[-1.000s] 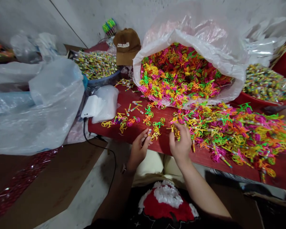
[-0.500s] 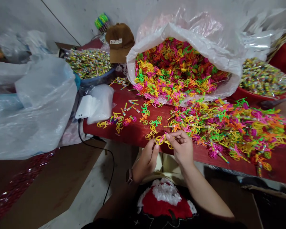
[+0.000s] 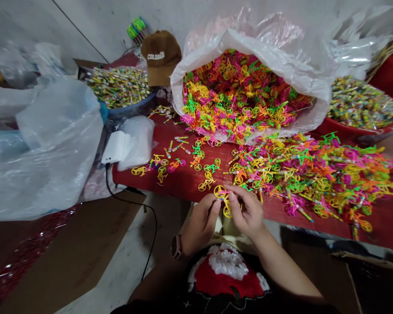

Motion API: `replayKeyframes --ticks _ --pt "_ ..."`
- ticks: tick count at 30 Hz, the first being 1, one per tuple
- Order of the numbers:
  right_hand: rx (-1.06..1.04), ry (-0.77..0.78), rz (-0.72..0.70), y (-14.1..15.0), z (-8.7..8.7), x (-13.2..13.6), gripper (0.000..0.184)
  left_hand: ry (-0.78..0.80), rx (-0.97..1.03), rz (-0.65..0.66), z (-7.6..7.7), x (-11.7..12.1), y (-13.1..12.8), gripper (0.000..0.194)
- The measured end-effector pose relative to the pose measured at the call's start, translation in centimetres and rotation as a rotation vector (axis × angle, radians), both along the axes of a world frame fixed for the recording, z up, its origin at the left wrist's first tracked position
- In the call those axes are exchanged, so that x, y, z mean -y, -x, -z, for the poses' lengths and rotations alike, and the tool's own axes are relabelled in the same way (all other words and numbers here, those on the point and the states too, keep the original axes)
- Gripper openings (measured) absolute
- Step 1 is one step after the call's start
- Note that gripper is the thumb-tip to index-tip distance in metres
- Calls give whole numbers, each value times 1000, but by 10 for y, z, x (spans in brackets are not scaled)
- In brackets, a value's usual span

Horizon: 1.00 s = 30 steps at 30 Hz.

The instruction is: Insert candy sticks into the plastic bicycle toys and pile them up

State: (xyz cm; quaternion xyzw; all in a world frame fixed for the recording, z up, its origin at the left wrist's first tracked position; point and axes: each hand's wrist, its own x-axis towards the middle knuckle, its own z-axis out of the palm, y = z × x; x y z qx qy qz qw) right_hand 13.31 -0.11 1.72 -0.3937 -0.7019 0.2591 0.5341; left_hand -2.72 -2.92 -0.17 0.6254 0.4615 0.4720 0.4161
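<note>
**Two hands close in on one little yellow bicycle!**

Here we are at the near edge, the left hand (image 3: 203,214) and right hand (image 3: 248,214) drawn together, fingertips pinching the yellow bicycle piece (image 3: 226,204) between them, just off the counter (image 3: 180,183). Held from both sides, it looks steadied for fine fingerwork; a pink bit (image 3: 224,192) shows at the right fingertips, though what it belongs to, I can't tell.

Just beyond, a loose yellow bicycle (image 3: 209,180) lies flat, with short printed sticks (image 3: 181,140) farther back, probably spread out for easy picking. Over to the right, a big heap (image 3: 303,168) mixes bright bicycles and sticks, handily near the right hand.

And the containers! The white sack (image 3: 231,38) lies mouth forward, brimming with pink, orange, green and yellow bicycles, presumably tipped for reaching in. Behind left, the blue tub (image 3: 135,110) is heaped with printed sticks; far right, the red tub (image 3: 352,127) carries similar pieces under clear plastic.
</note>
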Motion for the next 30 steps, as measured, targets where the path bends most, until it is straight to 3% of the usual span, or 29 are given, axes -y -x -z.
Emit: replayKeyframes --ticks 3,10,22,28,30 --pt "61 -70 -8 -1 -5 0 38 -32 -20 10 1 2 2 29" --pt "15 60 37 1 -13 3 22 -56 -82 -32 0 8 -2 30" --pt "-51 128 74 2 -17 16 24 -344 -257 -34 1 15 -6 19" --pt "3 235 54 3 -9 0 23 -135 -331 29 12 4 0 31" --pt "27 141 179 -17 -19 -18 23 -142 -366 23 13 -6 14 35"
